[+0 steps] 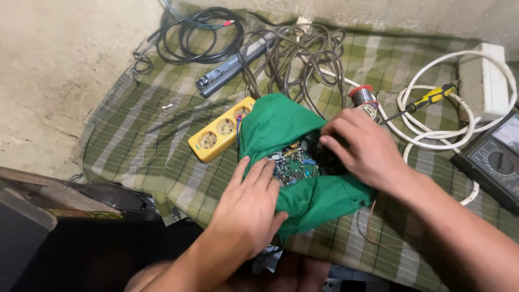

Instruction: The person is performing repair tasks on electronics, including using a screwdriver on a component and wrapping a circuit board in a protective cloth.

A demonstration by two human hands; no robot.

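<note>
Down on the floor lay a green-and-cream checked cloth (162, 162) carrying everything. Toward its left edge sat a yellow plastic socket strip (220, 130), its long axis running diagonally from lower left to upper right. Beside it, near the cloth's middle, a soft green fabric (281, 121) was bunched like a pouch around a green circuit board (294, 165) studded with small parts. The left hand (251, 203) lay flat, fingers spread, pressing on the fabric and the board's near edge. The right hand (362, 146) curled its fingers into the pouch's opening; what they pinched was hidden. Farther right lay a yellow-handled screwdriver (427, 98), coiled white cable (432, 130) and a dark multimeter (494, 162).
</note>
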